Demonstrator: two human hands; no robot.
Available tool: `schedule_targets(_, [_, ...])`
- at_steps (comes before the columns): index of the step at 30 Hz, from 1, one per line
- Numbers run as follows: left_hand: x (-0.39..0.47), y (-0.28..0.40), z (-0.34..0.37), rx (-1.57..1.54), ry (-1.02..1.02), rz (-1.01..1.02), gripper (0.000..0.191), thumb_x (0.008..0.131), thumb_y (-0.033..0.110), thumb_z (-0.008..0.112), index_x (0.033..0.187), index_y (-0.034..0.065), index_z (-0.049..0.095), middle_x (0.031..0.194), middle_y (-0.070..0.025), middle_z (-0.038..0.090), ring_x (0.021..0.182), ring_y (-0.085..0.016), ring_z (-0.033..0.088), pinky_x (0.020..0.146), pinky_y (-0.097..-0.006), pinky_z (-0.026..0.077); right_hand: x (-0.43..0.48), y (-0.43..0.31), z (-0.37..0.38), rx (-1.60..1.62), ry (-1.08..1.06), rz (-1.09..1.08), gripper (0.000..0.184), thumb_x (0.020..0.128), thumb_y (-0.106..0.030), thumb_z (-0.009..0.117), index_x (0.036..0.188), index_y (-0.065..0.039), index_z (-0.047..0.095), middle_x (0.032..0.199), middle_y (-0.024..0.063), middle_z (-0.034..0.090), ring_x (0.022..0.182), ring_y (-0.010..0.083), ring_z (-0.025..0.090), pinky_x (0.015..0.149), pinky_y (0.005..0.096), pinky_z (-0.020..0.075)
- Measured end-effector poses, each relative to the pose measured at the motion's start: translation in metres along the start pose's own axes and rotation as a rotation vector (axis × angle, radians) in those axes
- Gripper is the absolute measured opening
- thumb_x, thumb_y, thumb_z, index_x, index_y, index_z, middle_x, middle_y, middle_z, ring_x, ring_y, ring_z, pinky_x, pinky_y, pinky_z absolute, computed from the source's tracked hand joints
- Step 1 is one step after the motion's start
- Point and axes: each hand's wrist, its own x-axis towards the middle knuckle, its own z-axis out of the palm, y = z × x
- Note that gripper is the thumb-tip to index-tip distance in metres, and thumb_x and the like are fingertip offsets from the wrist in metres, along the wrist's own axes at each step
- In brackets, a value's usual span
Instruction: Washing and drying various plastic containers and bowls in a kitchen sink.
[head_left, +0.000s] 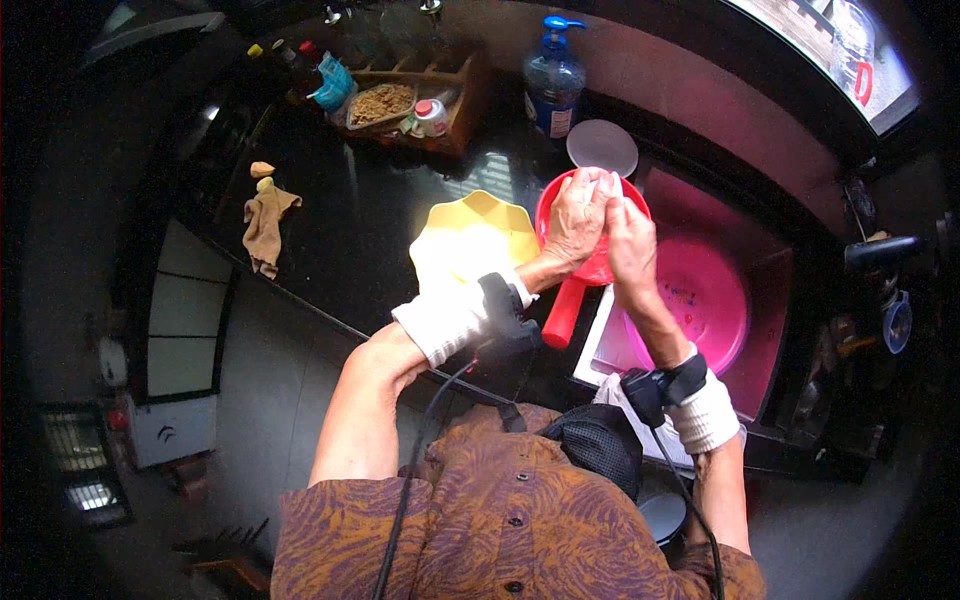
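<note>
Both my hands are together over a red plastic dipper (564, 315) with water in it. My left hand (577, 217) and my right hand (628, 244) meet at the fingertips around a small pale thing (613, 184), whose kind I cannot tell. Fingers cover most of it, so which hand grips it is unclear. Left of the dipper, a yellow scalloped bowl (480, 225) sits on the dark counter, its inside washed out by glare. To the right, a pink plastic basin (697, 307) stands in the sink.
Behind the dipper are a grey round lid or dish (602, 148) and a large blue pump bottle (555, 82). A wooden rack (469, 105) holds a tray of brown food (381, 103) and a white bottle (430, 118). A brown cloth (264, 225) lies near the counter's left edge.
</note>
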Motion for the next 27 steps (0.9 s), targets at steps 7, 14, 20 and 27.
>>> schedule_targets(7, [0.004,0.012,0.007,-0.011,-0.072,-0.288,0.03,0.09,0.033,0.047,0.095,0.0052,0.057,0.085,-0.0126,0.06,0.076,-0.021,0.057,0.068,-0.0337,0.045,-0.01,0.017,-0.019,-0.332,-0.041,-0.296,0.021,0.09,-0.013,0.043,0.096,0.002,0.055,0.077,0.0178,0.057,0.071,0.0329,0.057,0.06,0.0388,0.0435])
schedule_targets(14, [0.018,0.018,0.004,-0.479,-0.172,-0.678,0.033,0.091,0.033,0.048,0.091,0.0024,0.058,0.077,-0.0072,0.06,0.071,-0.013,0.056,0.06,-0.0294,0.045,-0.013,0.024,-0.028,-0.548,-0.064,-0.616,0.02,0.082,-0.007,0.046,0.098,0.002,0.054,0.085,0.0197,0.056,0.084,0.0327,0.055,0.075,0.0453,0.0439])
schedule_targets(20, [0.022,0.011,0.009,-0.229,-0.149,-0.224,0.025,0.092,0.025,0.044,0.099,0.0041,0.056,0.089,-0.0082,0.061,0.082,-0.02,0.059,0.075,-0.0311,0.049,-0.008,0.013,-0.022,-0.384,-0.038,-0.502,0.022,0.087,-0.015,0.052,0.105,-0.002,0.055,0.099,0.0211,0.058,0.102,0.0352,0.055,0.092,0.0445,0.0396])
schedule_targets(27, [0.027,0.01,0.0,-0.959,-0.256,-0.897,0.04,0.091,0.036,0.038,0.111,0.0047,0.054,0.108,-0.0106,0.06,0.098,-0.022,0.06,0.086,-0.0361,0.049,0.02,0.029,-0.096,-0.965,-0.093,-0.794,0.041,0.073,-0.009,0.054,0.114,-0.005,0.054,0.127,0.0096,0.049,0.13,0.0254,0.032,0.106,0.0513,0.0164])
